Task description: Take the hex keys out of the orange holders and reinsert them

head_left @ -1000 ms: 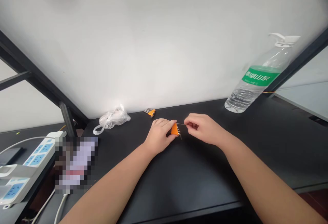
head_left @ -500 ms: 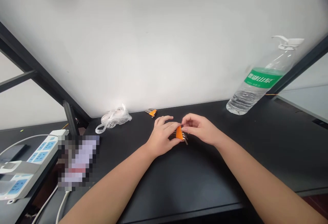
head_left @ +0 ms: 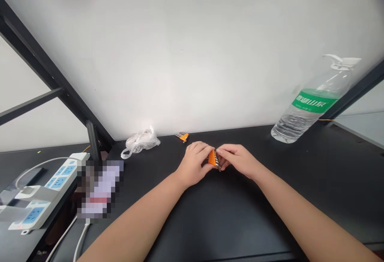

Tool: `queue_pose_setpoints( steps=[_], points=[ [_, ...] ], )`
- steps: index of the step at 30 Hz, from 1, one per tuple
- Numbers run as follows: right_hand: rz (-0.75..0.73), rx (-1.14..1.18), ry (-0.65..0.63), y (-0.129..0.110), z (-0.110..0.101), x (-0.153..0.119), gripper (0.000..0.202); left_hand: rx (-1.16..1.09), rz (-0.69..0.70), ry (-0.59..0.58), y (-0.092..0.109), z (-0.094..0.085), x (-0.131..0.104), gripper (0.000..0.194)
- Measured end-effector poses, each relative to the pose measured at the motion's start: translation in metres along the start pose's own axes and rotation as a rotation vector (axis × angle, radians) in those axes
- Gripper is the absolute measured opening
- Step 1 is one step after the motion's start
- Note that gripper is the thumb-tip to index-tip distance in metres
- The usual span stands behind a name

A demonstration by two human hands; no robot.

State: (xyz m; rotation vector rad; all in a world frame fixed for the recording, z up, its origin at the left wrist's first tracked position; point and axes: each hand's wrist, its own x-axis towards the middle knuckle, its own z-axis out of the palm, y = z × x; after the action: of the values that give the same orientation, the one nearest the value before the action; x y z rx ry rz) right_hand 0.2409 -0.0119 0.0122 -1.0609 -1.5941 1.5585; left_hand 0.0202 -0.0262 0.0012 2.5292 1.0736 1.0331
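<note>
Over the black desk, my left hand [head_left: 196, 163] grips an orange hex key holder [head_left: 213, 158] between thumb and fingers. Several bent silver hex keys [head_left: 217, 160] stick out of the holder's right side. My right hand [head_left: 235, 159] is closed at those bent ends, its fingertips pinched on one or more hex keys; exactly how many is hidden. A second orange holder with hex keys [head_left: 184, 137] lies farther back, near the wall, apart from both hands.
A large water bottle [head_left: 306, 108] stands at the back right. On the left lie a clear plastic bag [head_left: 141, 142], a blurred-out phone-like object [head_left: 103, 190] with a white cable [head_left: 80, 240], and a white power strip [head_left: 51, 192]. A black metal frame [head_left: 57, 74] rises at the left.
My right fingers have moved from the holder's top edge down along the bent key ends. My left fingers have drawn closer together around the holder. The whole view has shifted slightly.
</note>
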Motion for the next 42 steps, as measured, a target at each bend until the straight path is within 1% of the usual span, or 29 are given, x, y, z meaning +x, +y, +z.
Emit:
queue_pose_setpoints(
  steps=[4,6,7,9,11,12,13,14,15,17,19,20,22,25,27,29,30,33,35,37,39,42],
  points=[
    [0.03,0.032,-0.126,0.0,0.004,-0.001,0.041,-0.025,0.005,-0.02,0.005,0.0,0.0,0.039],
    [0.048,0.035,-0.138,0.001,0.007,-0.001,0.042,0.003,0.005,-0.032,0.006,0.0,-0.001,0.041],
    [0.054,0.024,-0.128,0.002,0.008,0.0,0.042,0.026,0.003,-0.034,0.005,0.0,-0.001,0.045],
    [0.051,-0.05,-0.087,0.005,0.003,0.002,0.042,0.085,-0.035,-0.003,-0.001,0.0,-0.001,0.063],
    [-0.003,-0.265,-0.006,0.007,-0.008,0.003,0.039,0.159,-0.146,0.089,-0.013,-0.002,-0.002,0.082],
    [-0.052,-0.429,0.046,0.009,-0.016,0.004,0.037,0.195,-0.229,0.155,-0.021,-0.003,-0.002,0.084],
    [-0.109,-0.62,0.091,0.01,-0.024,0.004,0.035,0.226,-0.313,0.208,-0.031,-0.004,-0.003,0.081],
    [-0.155,-0.8,0.126,0.012,-0.033,0.004,0.032,0.251,-0.376,0.234,-0.041,-0.005,-0.004,0.077],
    [-0.173,-0.947,0.15,0.013,-0.041,0.003,0.029,0.27,-0.42,0.224,-0.052,-0.005,-0.005,0.076],
    [-0.138,-1.131,0.182,0.017,-0.056,0.002,0.023,0.306,-0.452,0.145,-0.069,-0.005,-0.009,0.073],
    [-0.058,-1.213,0.205,0.021,-0.067,0.001,0.019,0.315,-0.469,0.069,-0.077,-0.004,-0.012,0.066],
    [-0.02,-1.238,0.215,0.022,-0.071,0.001,0.019,0.316,-0.468,0.041,-0.078,-0.004,-0.013,0.062],
    [0.031,-1.279,0.245,0.024,-0.078,0.002,0.021,0.324,-0.452,0.02,-0.074,-0.004,-0.013,0.051],
    [0.016,-1.343,0.338,0.023,-0.084,0.003,0.024,0.345,-0.362,0.029,-0.057,-0.006,-0.01,0.03],
    [-0.051,-1.331,0.397,0.021,-0.081,0.004,0.026,0.317,-0.25,-0.003,-0.044,-0.008,-0.007,0.019],
    [-0.141,-1.238,0.39,0.017,-0.071,0.004,0.03,0.271,-0.181,-0.034,-0.035,-0.01,-0.005,0.021],
    [-0.187,-1.174,0.354,0.015,-0.063,0.004,0.032,0.258,-0.166,-0.056,-0.031,-0.011,-0.005,0.024],
    [-0.295,-1.028,0.16,0.011,-0.036,0.003,0.037,0.255,-0.182,-0.138,-0.026,-0.013,-0.004,0.032],
    [-0.338,-0.973,0.03,0.01,-0.02,0.004,0.042,0.259,-0.197,-0.189,-0.024,-0.014,-0.004,0.031],
    [-0.371,-0.945,-0.057,0.011,-0.009,0.007,0.047,0.258,-0.195,-0.219,-0.024,-0.014,-0.004,0.027],
    [-0.391,-0.935,-0.088,0.014,-0.004,0.01,0.046,0.256,-0.193,-0.23,-0.024,-0.014,-0.004,0.029],
    [-0.403,-0.932,-0.075,0.018,-0.002,0.015,0.037,0.259,-0.205,-0.234,-0.025,-0.011,-0.003,0.032]
  ],
)
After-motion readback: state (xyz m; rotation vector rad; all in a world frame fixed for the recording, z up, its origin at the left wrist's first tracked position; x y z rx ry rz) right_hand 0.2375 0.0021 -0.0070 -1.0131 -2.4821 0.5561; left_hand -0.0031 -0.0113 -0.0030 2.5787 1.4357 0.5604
